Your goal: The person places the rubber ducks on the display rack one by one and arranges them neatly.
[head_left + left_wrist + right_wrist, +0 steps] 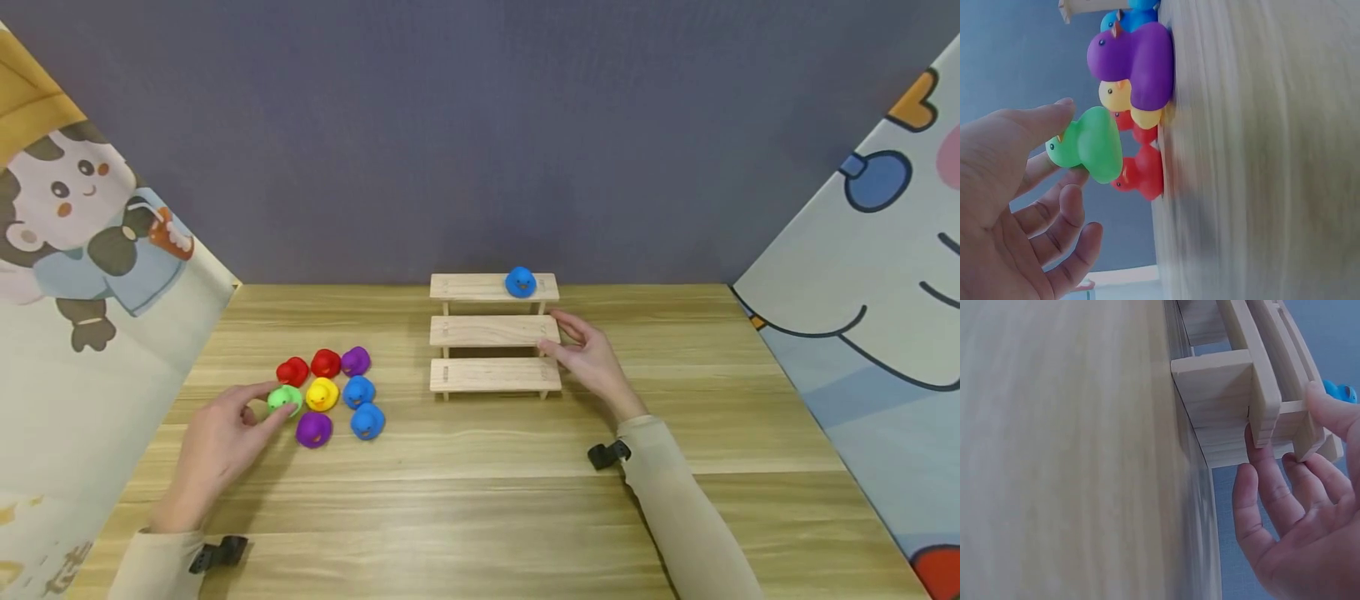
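Observation:
My left hand [225,433] pinches a light green rubber duck [1094,147] between thumb and fingers. In the left wrist view the duck is lifted off the table, beside a red duck [1141,174]. My right hand [592,362] grips the right end of a three-step wooden stand [487,331] at its middle step, thumb on top and fingers around the edge and below. A blue duck [521,282] sits on the top step, toward its right end.
Left of the stand are a yellow duck [322,394], purple ducks [313,429], blue ducks [367,422] and red ducks [326,363], grouped closely on the wood-grain table [480,500]. A dark grey panel [480,142] rises behind; printed panels flank both sides.

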A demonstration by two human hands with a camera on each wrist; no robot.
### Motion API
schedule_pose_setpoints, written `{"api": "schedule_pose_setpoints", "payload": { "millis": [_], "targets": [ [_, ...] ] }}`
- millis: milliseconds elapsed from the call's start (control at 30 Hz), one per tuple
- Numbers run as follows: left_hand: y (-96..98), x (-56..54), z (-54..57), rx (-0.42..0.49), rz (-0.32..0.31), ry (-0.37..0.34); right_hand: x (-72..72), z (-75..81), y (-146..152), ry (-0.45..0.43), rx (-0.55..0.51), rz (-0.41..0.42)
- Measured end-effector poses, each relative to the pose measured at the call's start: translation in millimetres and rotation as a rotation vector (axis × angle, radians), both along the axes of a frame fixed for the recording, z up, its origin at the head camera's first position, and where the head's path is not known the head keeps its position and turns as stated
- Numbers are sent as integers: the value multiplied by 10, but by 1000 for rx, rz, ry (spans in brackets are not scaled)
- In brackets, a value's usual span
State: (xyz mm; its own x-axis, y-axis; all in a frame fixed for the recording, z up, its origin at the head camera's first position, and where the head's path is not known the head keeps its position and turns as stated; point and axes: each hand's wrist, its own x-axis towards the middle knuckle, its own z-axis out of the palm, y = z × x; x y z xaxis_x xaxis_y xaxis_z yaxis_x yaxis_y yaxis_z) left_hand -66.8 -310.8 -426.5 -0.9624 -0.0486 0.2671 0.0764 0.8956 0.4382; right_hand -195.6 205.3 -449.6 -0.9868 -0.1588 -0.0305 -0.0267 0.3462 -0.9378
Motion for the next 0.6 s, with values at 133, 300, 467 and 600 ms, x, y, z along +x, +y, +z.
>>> {"api": "schedule_pose_setpoints", "payload": {
  "millis": [133,300,467,600],
  "targets": [
    [57,-10,-5,-11,-12,25,7,8,8,5,13,4],
    [137,-39,10,3,-28,61,12,17,15,11,22,7],
    [214,-71,45,21,-31,92,4,11,22,10,27,7],
    [263,-102,72,22,-40,92,1,-6,18,7,29,4]
  ]
}}
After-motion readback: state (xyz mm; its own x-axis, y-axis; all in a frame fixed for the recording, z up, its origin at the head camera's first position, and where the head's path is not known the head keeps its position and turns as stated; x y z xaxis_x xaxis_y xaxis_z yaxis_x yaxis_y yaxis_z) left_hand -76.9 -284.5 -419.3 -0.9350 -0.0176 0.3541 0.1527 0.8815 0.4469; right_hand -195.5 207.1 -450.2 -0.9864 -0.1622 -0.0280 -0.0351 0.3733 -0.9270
